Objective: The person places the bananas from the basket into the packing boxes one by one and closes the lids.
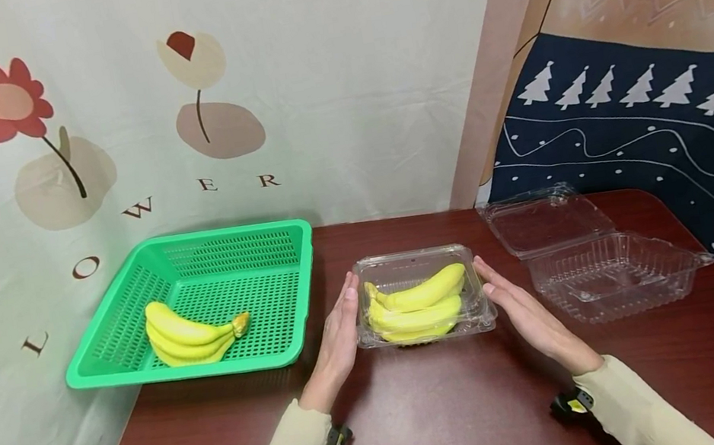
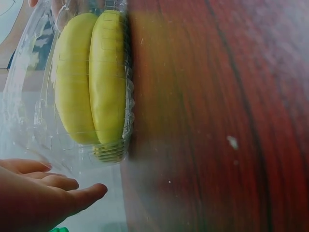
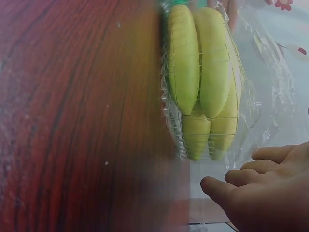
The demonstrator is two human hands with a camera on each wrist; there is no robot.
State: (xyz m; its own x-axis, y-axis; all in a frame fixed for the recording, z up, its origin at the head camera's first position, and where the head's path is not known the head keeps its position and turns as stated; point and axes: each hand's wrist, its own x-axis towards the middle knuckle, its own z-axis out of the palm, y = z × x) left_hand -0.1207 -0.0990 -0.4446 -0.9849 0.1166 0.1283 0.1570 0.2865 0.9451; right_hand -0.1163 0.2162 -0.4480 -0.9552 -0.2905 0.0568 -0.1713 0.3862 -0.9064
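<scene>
A clear plastic clamshell box (image 1: 416, 260) with its lid down stands in the middle of the table, and a bunch of bananas (image 1: 420, 313) lies inside it. At the box's left side is my left hand (image 1: 338, 329), its fingers straight and the fingertips right at the rim. My right hand (image 1: 528, 312) mirrors it on the other side, fingers extended along the box's right edge. Through the clear wall the bananas (image 2: 108, 77) show up close in the left wrist view, and the same bunch (image 3: 215, 63) appears in the right wrist view.
To the left sits a green plastic basket (image 1: 302, 284) holding another bunch of bananas (image 1: 190, 336). A second clear clamshell box (image 1: 614, 272), lid raised, stands on the right of the brown table (image 1: 440, 410). Printed cloth hangs behind the table.
</scene>
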